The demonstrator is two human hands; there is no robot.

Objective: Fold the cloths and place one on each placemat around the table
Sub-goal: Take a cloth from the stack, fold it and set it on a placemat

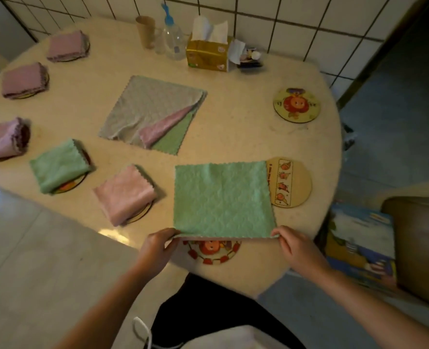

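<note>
A green cloth [222, 199] lies spread flat at the table's near edge. My left hand [158, 244] pinches its near left corner and my right hand [292, 244] pinches its near right corner. The cloth covers part of a round placemat [212, 251] near me and the edge of a beige placemat [290, 181] to the right. A bare placemat [296, 105] sits at the far right. A stack of unfolded cloths [150, 109], grey over pink and green, lies mid-table. Folded cloths rest on placemats along the left: pink [125, 195], green [58, 166], and three more pink [2, 139] [23, 80] [66, 46].
At the back of the table stand a brown cup [146, 31], a clear spray bottle [173, 36], a tissue box [208, 52] and small clutter [251, 57]. A tiled wall runs behind. A colourful box [359, 243] stands on the floor at the right beside a brown seat [419, 245].
</note>
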